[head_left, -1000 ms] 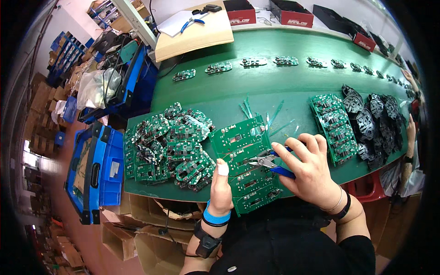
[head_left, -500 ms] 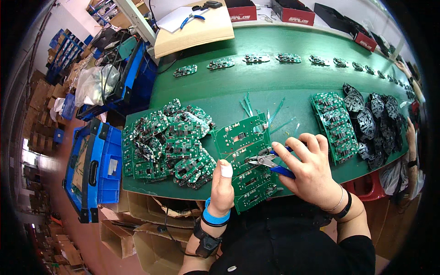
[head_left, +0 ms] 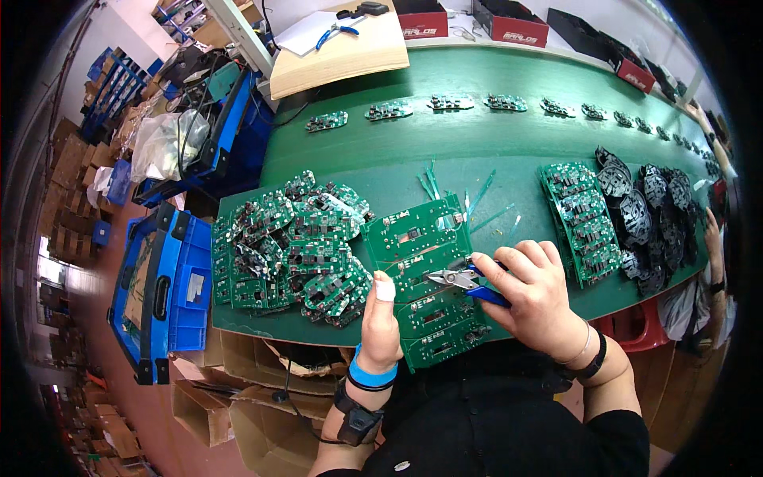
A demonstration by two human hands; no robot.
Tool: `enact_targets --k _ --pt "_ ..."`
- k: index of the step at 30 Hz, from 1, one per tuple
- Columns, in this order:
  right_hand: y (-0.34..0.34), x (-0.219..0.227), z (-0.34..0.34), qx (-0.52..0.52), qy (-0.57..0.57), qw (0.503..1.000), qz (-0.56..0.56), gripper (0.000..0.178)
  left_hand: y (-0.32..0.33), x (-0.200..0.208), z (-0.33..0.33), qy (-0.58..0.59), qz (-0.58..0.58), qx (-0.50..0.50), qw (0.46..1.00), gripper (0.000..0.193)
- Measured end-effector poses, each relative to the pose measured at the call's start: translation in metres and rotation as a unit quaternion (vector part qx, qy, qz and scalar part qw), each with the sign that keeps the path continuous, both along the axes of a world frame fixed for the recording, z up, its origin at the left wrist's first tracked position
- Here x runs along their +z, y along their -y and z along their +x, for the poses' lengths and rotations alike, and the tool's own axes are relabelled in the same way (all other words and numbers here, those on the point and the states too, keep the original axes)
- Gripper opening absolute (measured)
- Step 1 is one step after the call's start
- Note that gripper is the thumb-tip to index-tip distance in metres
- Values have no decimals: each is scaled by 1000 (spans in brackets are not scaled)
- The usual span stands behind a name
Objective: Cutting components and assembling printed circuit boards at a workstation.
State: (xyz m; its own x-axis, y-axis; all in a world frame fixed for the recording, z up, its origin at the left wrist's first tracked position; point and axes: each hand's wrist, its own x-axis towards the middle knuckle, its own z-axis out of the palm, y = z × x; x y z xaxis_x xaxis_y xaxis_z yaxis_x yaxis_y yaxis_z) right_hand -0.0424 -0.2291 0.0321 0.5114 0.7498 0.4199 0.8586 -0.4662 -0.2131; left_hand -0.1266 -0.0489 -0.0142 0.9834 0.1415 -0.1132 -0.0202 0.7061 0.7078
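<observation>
My left hand (head_left: 381, 327), its thumb tip wrapped in white, is closed on the left edge of a green circuit board panel (head_left: 425, 238). The panel is tilted up over the front edge of the table, and several joined boards make it up. My right hand (head_left: 531, 296) is closed around blue-handled side cutters (head_left: 462, 277). Their metal jaws point left and rest at the middle of the panel; whether they touch it, I cannot tell. Thin green cut strips (head_left: 481, 191) lie just beyond the panel.
Left of the panel is a heap of populated circuit boards (head_left: 290, 246). On the right stand a stack of board panels (head_left: 584, 222) and a pile of black plastic parts (head_left: 648, 215). Small boards (head_left: 451, 102) line the far side. A blue crate (head_left: 187, 286) sits left of the table.
The row of small boards at the far side has shifted slightly right. My left thumb has moved a little up and left along the panel. The cutters' handles look slightly closer together.
</observation>
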Motion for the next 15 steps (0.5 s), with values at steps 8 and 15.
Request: enact_targets --k 8,15 --pt "11 -5 13 -71 -19 996 58 47 -15 -8 0 20 -314 -62 947 60" --pt "5 -12 10 -70 -22 997 26 49 -8 -5 4 9 -311 -10 950 54"
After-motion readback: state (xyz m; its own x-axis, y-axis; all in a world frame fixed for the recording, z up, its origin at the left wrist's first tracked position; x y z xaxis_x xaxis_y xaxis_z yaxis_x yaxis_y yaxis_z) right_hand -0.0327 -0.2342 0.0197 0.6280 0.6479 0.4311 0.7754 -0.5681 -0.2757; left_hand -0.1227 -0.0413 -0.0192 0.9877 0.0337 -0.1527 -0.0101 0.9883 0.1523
